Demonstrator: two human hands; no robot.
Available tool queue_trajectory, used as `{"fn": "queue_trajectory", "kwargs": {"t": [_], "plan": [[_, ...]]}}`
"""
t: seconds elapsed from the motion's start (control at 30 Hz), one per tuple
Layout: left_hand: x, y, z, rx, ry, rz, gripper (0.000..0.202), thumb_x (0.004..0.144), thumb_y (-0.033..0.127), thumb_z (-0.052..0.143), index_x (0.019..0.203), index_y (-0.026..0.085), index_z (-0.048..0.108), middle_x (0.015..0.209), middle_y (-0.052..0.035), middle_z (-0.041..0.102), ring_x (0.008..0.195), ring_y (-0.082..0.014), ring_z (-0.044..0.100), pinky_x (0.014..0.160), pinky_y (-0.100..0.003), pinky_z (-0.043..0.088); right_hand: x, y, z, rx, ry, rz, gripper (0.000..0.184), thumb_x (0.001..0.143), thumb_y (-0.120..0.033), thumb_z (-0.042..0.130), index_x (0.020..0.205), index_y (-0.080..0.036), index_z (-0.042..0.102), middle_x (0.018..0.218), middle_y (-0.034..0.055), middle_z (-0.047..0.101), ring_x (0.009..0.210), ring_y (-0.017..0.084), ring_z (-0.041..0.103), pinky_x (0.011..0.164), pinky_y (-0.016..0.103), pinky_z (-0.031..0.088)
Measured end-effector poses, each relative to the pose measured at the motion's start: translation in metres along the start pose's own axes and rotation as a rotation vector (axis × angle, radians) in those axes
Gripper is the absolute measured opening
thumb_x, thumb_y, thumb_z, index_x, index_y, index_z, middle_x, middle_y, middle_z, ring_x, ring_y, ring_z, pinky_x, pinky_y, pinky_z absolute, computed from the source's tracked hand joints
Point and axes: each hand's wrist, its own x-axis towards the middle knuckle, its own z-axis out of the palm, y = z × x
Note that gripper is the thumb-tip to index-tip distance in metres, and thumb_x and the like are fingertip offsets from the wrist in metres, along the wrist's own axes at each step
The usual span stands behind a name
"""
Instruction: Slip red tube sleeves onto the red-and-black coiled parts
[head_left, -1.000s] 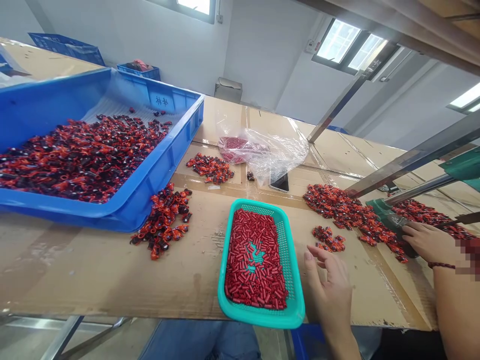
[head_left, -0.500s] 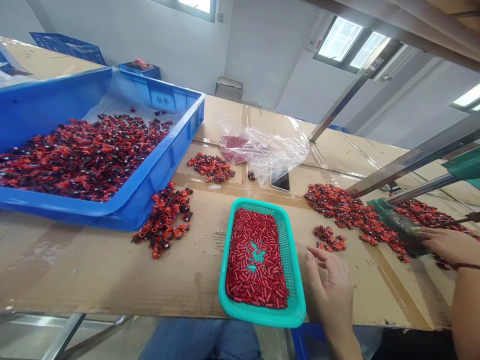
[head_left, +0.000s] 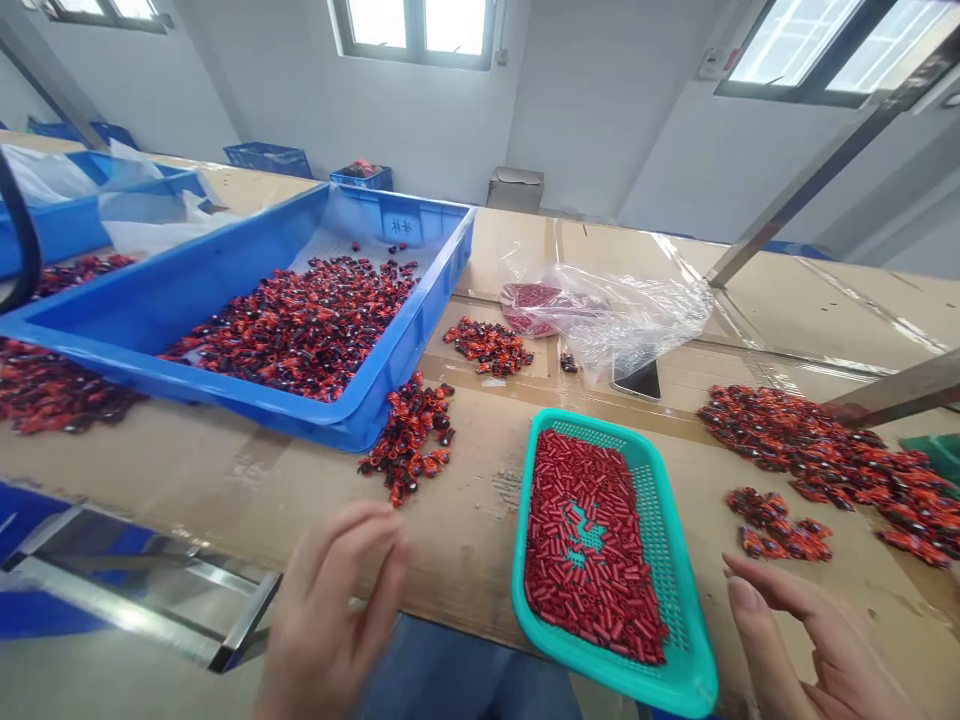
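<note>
My left hand (head_left: 330, 610) is blurred, with its fingers curled, above the table's front edge. It is nearest a small pile of orange-and-black plastic parts (head_left: 409, 440); whether it holds anything does not show. My right hand (head_left: 817, 640) is at the lower right, its thumb and index tips close together, perhaps on something tiny. Between the hands stands a green plastic basket (head_left: 679, 560) holding many short red tubes (head_left: 592, 490), its mesh floor showing in the middle. Just beyond my right hand lies another small cluster of orange-and-black parts (head_left: 780, 525).
A large blue crate (head_left: 352, 405) of similar parts stands at left. More parts form a pile (head_left: 487, 345) behind and a long heap (head_left: 817, 440) at right. A clear plastic bag (head_left: 622, 310) and a phone (head_left: 637, 378) lie farther back. A metal post (head_left: 817, 185) rises at right.
The view has swung left, so things sit farther right. My left hand has come into view. Another person's hand at the green machine on the right has left the view.
</note>
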Motion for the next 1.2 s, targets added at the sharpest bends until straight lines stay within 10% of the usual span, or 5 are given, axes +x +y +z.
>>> {"fn": "queue_trajectory", "kwargs": {"t": [0.17,0.33,0.67,1.0,1.2], "plan": [[0.015,-0.043,0.044,0.125,-0.086,-0.03,0.033,0.106,0.048,0.054,0.112,0.019,0.07,0.106,-0.0116,0.074,0.095,-0.0312,0.072,0.08,-0.044,0.055,0.021,-0.031,0.007,0.073,-0.185,-0.381,0.018,0.107,-0.037,0.055,0.115,-0.025,0.067,0.102,0.0041,0.078,0.09,0.021,0.076,0.08,0.031,0.055],[0.015,-0.048,0.047,0.059,-0.08,-0.058,0.024,0.104,0.041,0.057,0.104,0.022,0.072,0.099,-0.0088,0.077,0.091,-0.0306,0.072,0.079,-0.042,0.053,0.039,-0.055,0.02,0.006,-0.253,-0.55,0.029,0.112,-0.043,0.045,0.104,-0.027,0.067,0.087,-0.0024,0.08,0.076,0.015,0.076,0.07,0.031,0.05],[0.011,-0.002,0.029,-0.383,-0.082,-0.15,0.01,0.1,0.035,0.069,0.1,0.026,0.065,0.092,-0.0002,0.072,0.079,-0.0151,0.073,0.067,-0.022,0.061,0.037,-0.042,0.039,-0.081,-0.402,-0.557,0.051,0.114,-0.044,0.029,0.083,-0.027,0.064,0.073,-0.0013,0.073,0.066,0.02,0.07,0.065,0.036,0.041],[0.006,0.036,0.029,-0.681,-0.012,-0.328,0.018,0.091,0.03,0.081,0.104,0.027,0.07,0.095,0.0017,0.082,0.088,-0.0146,0.082,0.082,-0.019,0.067,0.038,-0.053,0.03,0.11,-0.387,-0.389,0.017,0.107,-0.027,0.052,0.095,-0.025,0.064,0.085,0.0011,0.076,0.075,0.019,0.072,0.069,0.032,0.051],[-0.001,0.047,0.028,-0.638,-0.07,-0.158,0.036,0.096,0.03,0.077,0.129,0.028,0.062,0.099,0.0007,0.082,0.092,-0.0137,0.079,0.081,-0.019,0.067,0.036,-0.067,0.022,0.278,-0.34,-0.259,0.007,0.102,-0.025,0.062,0.096,-0.025,0.066,0.087,0.0023,0.075,0.079,0.02,0.072,0.07,0.031,0.056]]}}
